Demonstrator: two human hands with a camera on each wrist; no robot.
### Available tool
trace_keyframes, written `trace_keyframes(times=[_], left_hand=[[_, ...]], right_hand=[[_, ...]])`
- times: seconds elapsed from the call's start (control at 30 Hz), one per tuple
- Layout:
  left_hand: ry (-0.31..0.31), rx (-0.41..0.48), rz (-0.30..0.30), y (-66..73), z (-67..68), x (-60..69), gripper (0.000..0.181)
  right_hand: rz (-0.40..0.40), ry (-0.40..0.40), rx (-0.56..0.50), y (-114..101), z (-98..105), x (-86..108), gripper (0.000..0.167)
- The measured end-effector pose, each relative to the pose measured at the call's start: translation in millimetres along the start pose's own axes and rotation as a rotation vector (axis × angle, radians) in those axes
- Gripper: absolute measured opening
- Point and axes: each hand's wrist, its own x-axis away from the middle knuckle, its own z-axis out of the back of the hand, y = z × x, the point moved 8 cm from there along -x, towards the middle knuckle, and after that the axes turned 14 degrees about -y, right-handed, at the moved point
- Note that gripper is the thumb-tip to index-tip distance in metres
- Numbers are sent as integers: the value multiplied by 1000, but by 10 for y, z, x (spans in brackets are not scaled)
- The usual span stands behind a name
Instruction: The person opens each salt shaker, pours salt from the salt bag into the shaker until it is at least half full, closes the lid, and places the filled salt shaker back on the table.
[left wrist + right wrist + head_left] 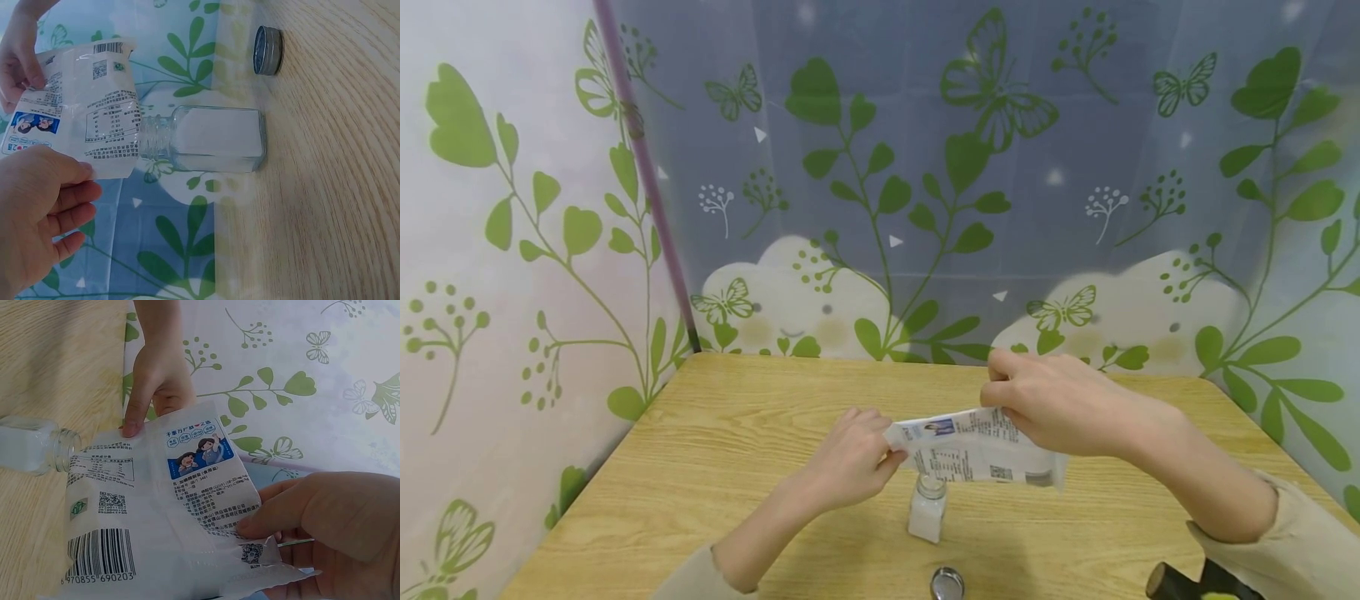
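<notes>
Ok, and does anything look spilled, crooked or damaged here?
The bag has a ragged, torn-looking edge by the right hand, perhaps just from opening. Otherwise nothing stands out: the jar stands upright, its lid off nearby, and I see no spill.

Left hand pinches packet near glass jar.

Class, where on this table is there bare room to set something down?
Bare table lies between the left hand and the left edge, and behind the bag, before the curtain. It is crowded around the jar, bag and lid.
</notes>
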Motion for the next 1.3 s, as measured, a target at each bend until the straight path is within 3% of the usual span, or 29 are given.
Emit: trace_keyframes(times=[1.3], left_hand=[[10, 10, -8, 1, -3, -3, 9]], right_hand=[[-6, -2, -8, 22, -34, 21, 20]])
